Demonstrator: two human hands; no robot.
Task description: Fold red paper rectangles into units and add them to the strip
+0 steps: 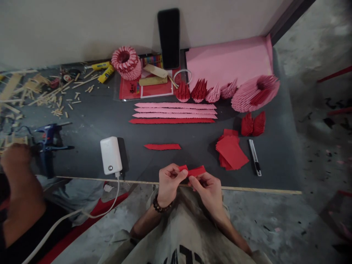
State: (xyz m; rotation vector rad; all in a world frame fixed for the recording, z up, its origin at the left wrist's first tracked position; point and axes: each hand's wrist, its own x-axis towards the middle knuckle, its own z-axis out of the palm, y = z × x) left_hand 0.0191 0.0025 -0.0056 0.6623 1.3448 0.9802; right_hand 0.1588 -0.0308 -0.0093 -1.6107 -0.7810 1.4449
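Note:
Both my hands pinch a small folded red paper strip (195,171) just above the table's near edge. My left hand (168,183), with a bead bracelet on the wrist, grips the strip's left end. My right hand (206,187) holds the strip's right part from below. A finished red folded strip (162,146) lies on the dark table (90,121) just beyond my hands. A stack of red paper squares (231,152) lies to the right, nearest my right hand.
Long pink and red folded strips (174,113), folded paper clusters (200,91), a pink ring model (254,93) and a red-white one (126,62) lie farther back. A utility knife (255,157), white power bank (110,155), phone (168,36), blue glue gun (51,137). Another person's arm (19,183) is at left.

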